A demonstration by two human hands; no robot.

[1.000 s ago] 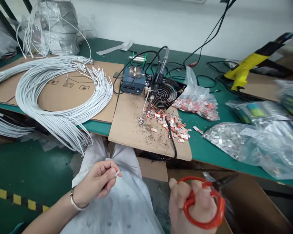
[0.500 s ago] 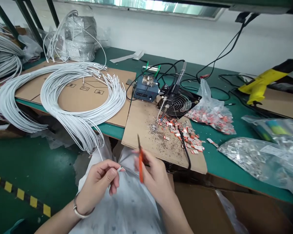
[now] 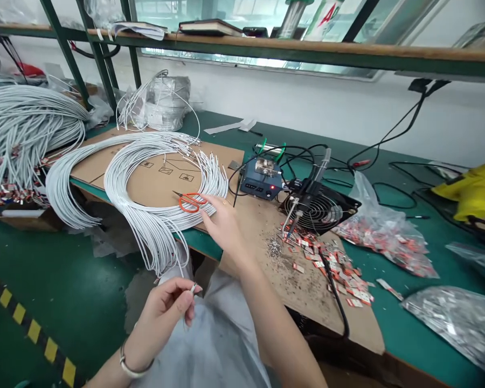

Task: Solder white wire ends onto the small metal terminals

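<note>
My left hand [image 3: 172, 307] is closed in a pinch on the end of a white cable [image 3: 193, 289], low in front of the lap. My right hand [image 3: 222, 223] reaches forward over the bench edge. Its fingertips are at the handles of orange-handled scissors [image 3: 191, 202], whose dark tips point left. The scissors are over the coiled bundle of white cables [image 3: 121, 186]; whether they rest on it I cannot tell. Part of the grip is hidden behind the fingers.
A blue soldering station [image 3: 261, 180] and a black fan [image 3: 321, 210] stand behind scattered orange-and-white small parts [image 3: 347, 275] on cardboard [image 3: 262, 285]. Plastic bags of parts [image 3: 456, 323] lie at right. More white cables [image 3: 28, 129] are heaped at left. A shelf [image 3: 267, 48] crosses above.
My right hand has carried the scissors forward and left, from near my left hand to the cable bundle. My left hand still pinches the cable end. The view has tilted up and leftward.
</note>
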